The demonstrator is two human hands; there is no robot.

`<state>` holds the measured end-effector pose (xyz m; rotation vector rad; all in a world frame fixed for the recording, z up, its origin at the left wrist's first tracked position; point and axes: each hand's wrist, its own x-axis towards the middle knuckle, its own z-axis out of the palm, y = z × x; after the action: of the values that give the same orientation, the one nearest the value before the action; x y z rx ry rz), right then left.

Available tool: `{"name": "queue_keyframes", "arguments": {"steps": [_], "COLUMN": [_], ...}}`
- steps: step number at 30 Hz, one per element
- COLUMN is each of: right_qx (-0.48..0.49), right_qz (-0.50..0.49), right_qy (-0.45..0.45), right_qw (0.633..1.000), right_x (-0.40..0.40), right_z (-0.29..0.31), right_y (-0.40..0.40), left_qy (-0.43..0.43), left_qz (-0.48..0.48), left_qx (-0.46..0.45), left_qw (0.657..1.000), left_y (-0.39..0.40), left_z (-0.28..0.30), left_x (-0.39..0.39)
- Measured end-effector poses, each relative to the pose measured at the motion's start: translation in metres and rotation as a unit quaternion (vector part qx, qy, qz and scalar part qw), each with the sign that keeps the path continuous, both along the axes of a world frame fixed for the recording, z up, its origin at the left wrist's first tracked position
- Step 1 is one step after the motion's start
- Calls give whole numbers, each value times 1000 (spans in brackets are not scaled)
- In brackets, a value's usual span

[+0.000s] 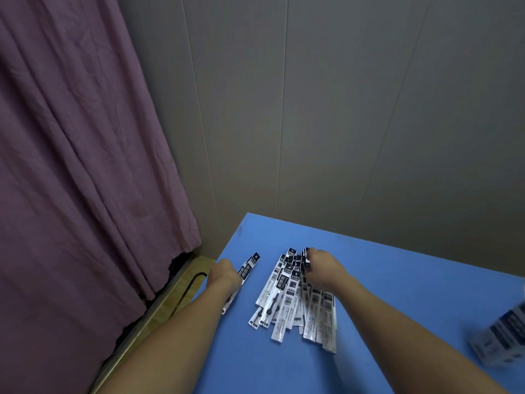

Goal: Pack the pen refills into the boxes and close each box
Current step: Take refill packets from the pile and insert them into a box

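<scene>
A heap of several pen refills [295,302] in clear packets with black-and-white labels lies on the blue table [397,294]. My right hand [324,270] rests on the far end of the heap, its fingers curled round the tops of some packets. My left hand [224,274] grips a single refill packet [250,265] that lies apart from the heap near the table's left edge. A blue-and-white box [502,339] shows blurred at the right edge.
A purple curtain [79,152] hangs at the left. Below it runs a wooden ledge [159,305] with a black cable beside the table. A grey panelled wall [341,109] stands right behind the table's far edge.
</scene>
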<state>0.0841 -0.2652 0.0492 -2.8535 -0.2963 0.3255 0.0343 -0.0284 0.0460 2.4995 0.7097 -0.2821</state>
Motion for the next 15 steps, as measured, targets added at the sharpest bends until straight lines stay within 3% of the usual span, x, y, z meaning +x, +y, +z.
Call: {"name": "queue_keyframes", "arguments": {"steps": [7, 15], "right_qx": [4, 19], "right_qz": [-25, -148], "right_qy": [15, -5], "right_qw": [1000, 989], "right_x": [-25, -79], "right_z": [1, 6], "right_y": [0, -34], "left_qy": [-59, -113], "left_qz": [-38, -147], "left_qx": [-98, -129], "left_qw": [993, 974], "left_y": [5, -30], "left_z": [19, 42], "left_x": [-10, 6]}}
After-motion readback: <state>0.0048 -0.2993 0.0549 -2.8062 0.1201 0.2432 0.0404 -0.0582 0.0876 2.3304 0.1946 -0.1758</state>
